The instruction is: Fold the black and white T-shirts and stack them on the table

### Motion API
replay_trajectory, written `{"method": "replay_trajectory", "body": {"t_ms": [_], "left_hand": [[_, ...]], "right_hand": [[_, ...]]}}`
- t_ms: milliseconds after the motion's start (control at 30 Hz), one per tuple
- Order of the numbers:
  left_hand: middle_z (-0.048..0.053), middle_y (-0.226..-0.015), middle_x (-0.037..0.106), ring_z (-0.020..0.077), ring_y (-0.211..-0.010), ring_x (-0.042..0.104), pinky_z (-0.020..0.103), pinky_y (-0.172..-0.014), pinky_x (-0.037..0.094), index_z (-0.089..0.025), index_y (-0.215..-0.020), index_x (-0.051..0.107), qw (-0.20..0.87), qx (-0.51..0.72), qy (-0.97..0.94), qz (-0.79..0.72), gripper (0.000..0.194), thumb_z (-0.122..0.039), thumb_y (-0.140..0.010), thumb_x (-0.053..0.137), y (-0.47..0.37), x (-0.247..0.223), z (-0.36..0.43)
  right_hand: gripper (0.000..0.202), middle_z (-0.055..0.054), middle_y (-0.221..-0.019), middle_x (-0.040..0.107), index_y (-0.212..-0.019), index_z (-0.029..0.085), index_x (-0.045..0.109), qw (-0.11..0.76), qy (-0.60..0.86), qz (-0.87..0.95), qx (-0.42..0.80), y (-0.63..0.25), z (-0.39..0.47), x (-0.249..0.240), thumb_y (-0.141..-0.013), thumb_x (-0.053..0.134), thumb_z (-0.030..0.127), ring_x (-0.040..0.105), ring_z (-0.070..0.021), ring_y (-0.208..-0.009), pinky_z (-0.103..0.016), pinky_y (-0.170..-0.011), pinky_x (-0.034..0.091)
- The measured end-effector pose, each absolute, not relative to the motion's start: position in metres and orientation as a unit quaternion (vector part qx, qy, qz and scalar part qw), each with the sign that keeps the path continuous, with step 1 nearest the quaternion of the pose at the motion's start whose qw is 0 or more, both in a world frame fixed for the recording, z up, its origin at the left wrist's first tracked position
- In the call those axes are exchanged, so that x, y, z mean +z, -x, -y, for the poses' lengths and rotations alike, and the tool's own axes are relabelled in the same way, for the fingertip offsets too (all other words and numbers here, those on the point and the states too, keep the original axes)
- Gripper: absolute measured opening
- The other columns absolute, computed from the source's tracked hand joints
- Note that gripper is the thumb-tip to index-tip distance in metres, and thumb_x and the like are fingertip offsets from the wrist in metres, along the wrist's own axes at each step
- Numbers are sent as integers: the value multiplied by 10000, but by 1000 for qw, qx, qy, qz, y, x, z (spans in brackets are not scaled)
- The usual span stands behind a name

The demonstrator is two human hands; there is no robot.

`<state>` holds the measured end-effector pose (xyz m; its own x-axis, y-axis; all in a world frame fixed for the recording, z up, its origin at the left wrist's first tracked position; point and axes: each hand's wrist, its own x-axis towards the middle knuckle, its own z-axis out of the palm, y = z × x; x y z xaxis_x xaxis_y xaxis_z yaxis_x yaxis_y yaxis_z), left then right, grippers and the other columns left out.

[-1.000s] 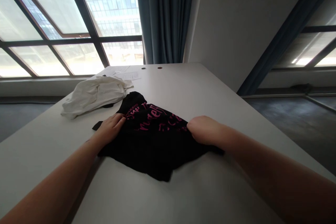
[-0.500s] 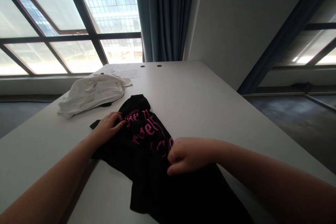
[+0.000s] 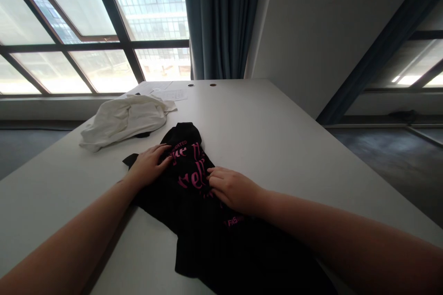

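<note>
A black T-shirt (image 3: 207,239) with pink lettering lies creased and bunched on the white table, stretching toward me past the bottom of the view. My left hand (image 3: 148,166) rests on its upper left part, palm down, fingers laid over the cloth beside the lettering. Across from it, my right hand (image 3: 235,189) lies on the shirt's right side with the fingers extended over the print and covering some of the letters. Neither hand lifts the cloth.
The white table (image 3: 263,129) runs away from me toward a blue curtain (image 3: 221,23) and windows. A crumpled white garment (image 3: 128,120) lies at the back left, with sheets of paper (image 3: 171,95) behind it. Two round holes are set in the far end of the table.
My right hand has gone from a closed fist to extended fingers and moved slightly up and left along the shirt. More pink print shows below it. My left hand stays on the cloth.
</note>
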<state>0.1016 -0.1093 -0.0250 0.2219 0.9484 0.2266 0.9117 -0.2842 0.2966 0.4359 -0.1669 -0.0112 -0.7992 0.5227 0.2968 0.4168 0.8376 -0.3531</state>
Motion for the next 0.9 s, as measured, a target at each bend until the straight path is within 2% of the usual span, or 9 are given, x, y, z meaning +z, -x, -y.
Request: {"method": "replay_trajectory", "body": {"t_ms": [100,200,300,367,467,567,633,700,900], "left_hand": [[93,-1520,630,325,-1423,559,522,-1208,410,-252,-1398,655,34,172,-785,-595,539,-576,-1004,478,-115,-24,108],[92,-1514,635,329,-1401,577,536,-1175,435,-265,-1384,666,23,171,-796,-581,492,-546,-1026,480,-131,-22,109],[96,-1506,640,344,-1376,595,566,-1141,450,-266,-1362,678,11,164,-812,-560,454,-522,-1037,491,-146,-19,108],[93,-1513,635,342,-1380,592,567,-1131,453,-271,-1363,674,10,157,-823,-546,431,-499,-1042,498,-156,-18,105],[92,-1520,627,335,-1396,578,557,-1129,448,-281,-1380,649,19,152,-830,-537,409,-472,-1045,512,-173,-18,98],[97,-1474,652,334,-1368,596,542,-1114,453,-279,-1378,627,34,156,-827,-538,404,-481,-1040,540,-195,-18,89],[97,-1439,667,328,-1349,608,533,-1106,457,-273,-1372,616,48,165,-832,-527,410,-502,-1039,549,-212,-17,84],[91,-1439,665,324,-1348,611,532,-1109,455,-272,-1370,606,67,172,-843,-505,415,-517,-1039,553,-231,-16,80],[92,-1487,648,328,-1337,630,522,-1131,455,-285,-1469,537,159,196,-893,-373,537,-539,-1003,615,-271,-11,81]], "right_hand": [[123,-142,-1046,743,-983,156,660,178,214,950,140,-431,176,-3,-1023,545,173,696,-262,-1107,-405,-1061,543],[114,-95,-925,723,-911,186,626,148,172,963,146,-424,190,-1,-1008,574,216,672,-225,-862,-366,-880,575],[150,-76,-879,714,-899,197,618,147,128,970,146,-419,197,-1,-1027,565,253,648,-213,-797,-346,-799,570],[180,-84,-897,722,-912,198,620,188,89,966,153,-420,193,1,-1056,531,261,661,-219,-859,-355,-846,574],[140,-94,-1000,743,-970,212,623,317,69,930,171,-430,175,5,-1067,544,272,668,-227,-1024,-397,-999,553],[59,-91,-1098,734,-1050,239,634,451,178,865,132,-451,141,3,-1026,584,219,665,-245,-1087,-457,-1031,543],[188,-100,-1160,723,-1122,253,646,490,280,821,84,-470,112,-7,-990,554,157,661,-271,-1144,-513,-1060,534],[335,-111,-1223,720,-1194,255,658,492,357,793,45,-493,80,-20,-925,531,101,640,-300,-1239,-571,-1127,498],[684,-72,-1496,637,-1400,267,667,378,442,811,64,-557,30,-50,-788,495,13,429,-299,-1539,-620,-1307,286]]}}
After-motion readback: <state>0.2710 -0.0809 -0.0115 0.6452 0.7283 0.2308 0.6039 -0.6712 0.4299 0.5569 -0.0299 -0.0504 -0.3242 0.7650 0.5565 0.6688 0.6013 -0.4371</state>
